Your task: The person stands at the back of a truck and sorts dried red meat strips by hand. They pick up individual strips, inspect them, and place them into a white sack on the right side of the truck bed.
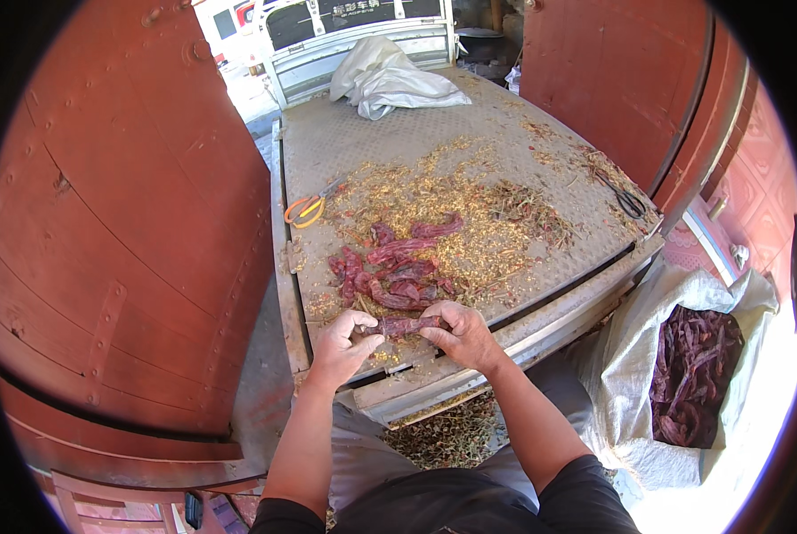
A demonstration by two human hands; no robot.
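Observation:
Between my two hands a dried red chili pepper [402,326] is stretched out level, just above the near edge of a metal truck bed [312,140]. My left hand [345,347] pinches its left end between thumb and fingers. At the other end, my right hand [464,334] grips it the same way. Right beyond my fingers lies a loose pile of dried red peppers [405,270] on the bed. Yellow seeds [432,180] and bits of stem are scattered around and behind the pile.
Scissors with orange and yellow handles [307,208] lie at the left, black-handled scissors [629,200] at the right edge. A white woven sack [392,80] lies crumpled at the back. An open sack [619,374] of dried peppers stands at my right. Red doors [138,220] flank the bed.

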